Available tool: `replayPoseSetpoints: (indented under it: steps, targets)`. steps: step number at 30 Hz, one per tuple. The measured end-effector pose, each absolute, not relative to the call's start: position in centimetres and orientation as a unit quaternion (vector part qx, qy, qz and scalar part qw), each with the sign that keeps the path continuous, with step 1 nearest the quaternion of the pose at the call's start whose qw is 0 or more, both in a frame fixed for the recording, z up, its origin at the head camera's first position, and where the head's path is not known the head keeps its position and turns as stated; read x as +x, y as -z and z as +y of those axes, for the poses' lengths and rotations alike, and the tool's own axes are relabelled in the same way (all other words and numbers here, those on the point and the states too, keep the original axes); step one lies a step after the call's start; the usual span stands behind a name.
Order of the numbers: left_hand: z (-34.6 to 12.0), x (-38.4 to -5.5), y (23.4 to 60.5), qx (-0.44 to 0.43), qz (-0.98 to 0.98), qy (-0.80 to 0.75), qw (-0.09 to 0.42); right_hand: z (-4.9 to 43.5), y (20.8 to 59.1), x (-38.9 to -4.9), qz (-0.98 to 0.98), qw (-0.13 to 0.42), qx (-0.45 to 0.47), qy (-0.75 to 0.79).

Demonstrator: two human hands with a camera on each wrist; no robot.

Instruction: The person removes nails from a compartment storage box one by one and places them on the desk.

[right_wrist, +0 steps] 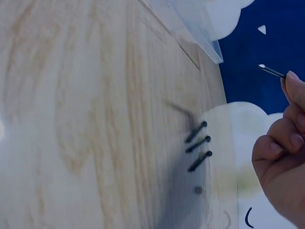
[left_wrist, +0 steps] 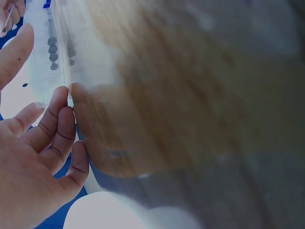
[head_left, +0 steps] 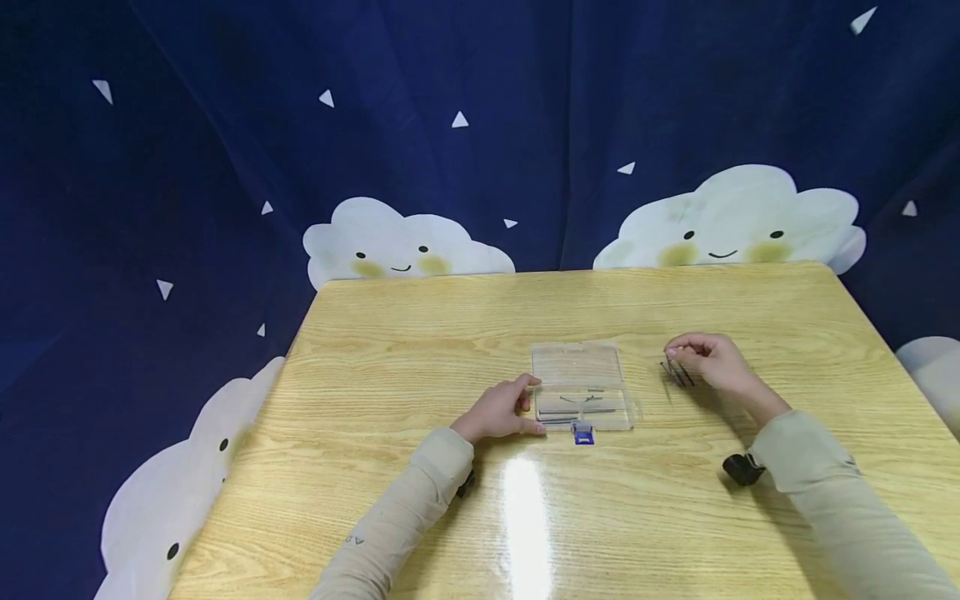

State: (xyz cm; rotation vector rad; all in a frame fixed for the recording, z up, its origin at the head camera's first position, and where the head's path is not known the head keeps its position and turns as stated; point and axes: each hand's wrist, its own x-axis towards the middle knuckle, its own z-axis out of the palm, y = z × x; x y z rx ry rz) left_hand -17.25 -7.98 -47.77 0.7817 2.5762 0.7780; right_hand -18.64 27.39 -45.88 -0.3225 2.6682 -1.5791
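A clear plastic case (head_left: pixel 577 363) lies with its lid laid back on the table and several dark nails (head_left: pixel 577 413) in its base. At the case's left end, my left hand (head_left: pixel 498 408) grips the base between thumb and fingers, the thumb at the front corner. To the right of the case, my right hand (head_left: pixel 708 358) pinches a nail (right_wrist: pixel 271 71) between thumb and forefinger, its pale pointed tip sticking out. Below that hand, three more dark nails (right_wrist: pixel 198 144) lie side by side on the table, apart from the case.
The wooden table (head_left: pixel 360 358) carries the case near its middle. A blue latch (head_left: pixel 582 433) sticks out from the case's front edge. Behind the table hangs a dark blue curtain (head_left: pixel 450 50) with white clouds. Black wrist cameras (head_left: pixel 742 469) sit beneath the sleeves.
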Motion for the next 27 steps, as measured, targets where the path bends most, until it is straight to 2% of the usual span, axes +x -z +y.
replayPoseSetpoints:
  steps: [9, 27]
  targets:
    - [-8.0, -17.1, 47.7, 0.278, 0.906, -0.273, 0.168, 29.0, 45.9, -19.2, 0.854, 0.000, -0.078, 0.514]
    - [-7.9, -17.2, 47.7, 0.276, 0.907, -0.269, 0.169, 31.8, 47.9, -20.6, 0.866, 0.054, -0.078, 0.491]
